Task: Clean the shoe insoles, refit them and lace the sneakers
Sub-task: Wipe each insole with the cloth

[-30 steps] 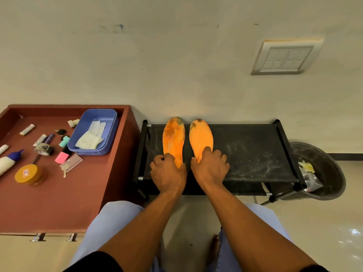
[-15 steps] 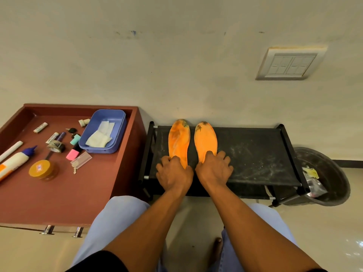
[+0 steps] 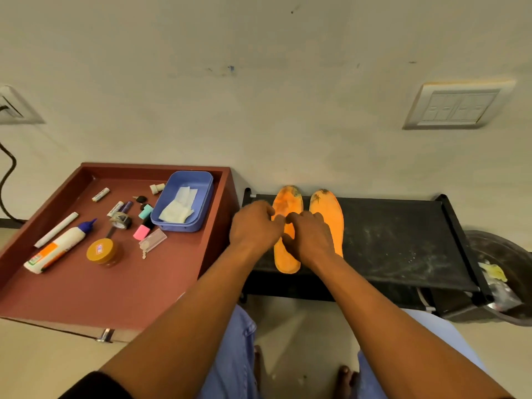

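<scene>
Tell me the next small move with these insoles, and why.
Probably reach the left hand to the white wipes in the blue tray. Both orange insoles lie on the black rack with dark grime at the toes, and neither hand seems to hold a cloth.

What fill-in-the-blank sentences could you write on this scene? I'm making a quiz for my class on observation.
1. The two insoles lying on the black rack are ____ in colour.
2. The white wipes lie inside a ____ container.
3. The red-brown tray sits to the ____ of the rack.
4. Both hands, left hand and right hand, hover over the ____ insole.

Missing words: orange; blue; left; left
</scene>
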